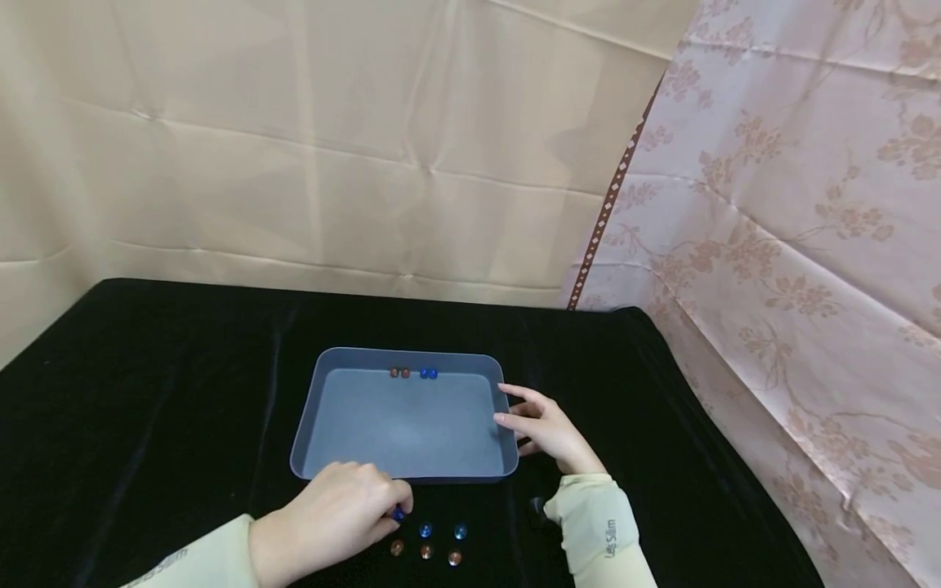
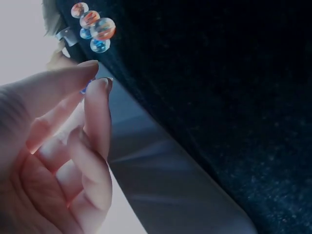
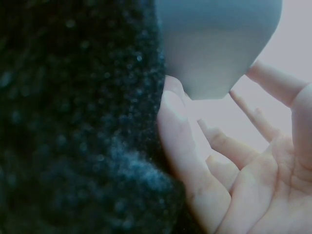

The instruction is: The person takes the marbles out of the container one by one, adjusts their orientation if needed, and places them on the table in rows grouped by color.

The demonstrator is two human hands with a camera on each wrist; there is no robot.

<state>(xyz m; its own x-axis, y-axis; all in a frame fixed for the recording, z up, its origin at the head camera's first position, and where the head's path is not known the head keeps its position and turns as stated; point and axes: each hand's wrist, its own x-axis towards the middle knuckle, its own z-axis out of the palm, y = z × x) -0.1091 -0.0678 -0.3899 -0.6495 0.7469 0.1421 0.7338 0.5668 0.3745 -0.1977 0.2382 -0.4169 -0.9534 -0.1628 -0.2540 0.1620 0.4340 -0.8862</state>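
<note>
Between thumb and forefinger my left hand [image 1: 345,510] pinches a blue marble [image 1: 399,514], just in front of the tray's near edge. In the left wrist view that marble [image 2: 86,88] is mostly covered by the fingertips. Two blue marbles [image 1: 425,530] and a row of three amber marbles [image 1: 426,552] lie on the cloth to the right of this hand. A blue-grey tray [image 1: 404,476] holds two amber marbles [image 1: 400,372] and two blue marbles [image 1: 429,373] along its far wall. My right hand [image 1: 547,429] rests at the tray's right side, its fingers spread and fairly straight against the rim.
Black velvety cloth [image 1: 184,392] covers the table under everything. A cream curtain [image 1: 353,163] hangs behind it, and a pink floral curtain [image 1: 779,212] stands along the right side. A small dark object [image 1: 537,508] sits by the right wrist.
</note>
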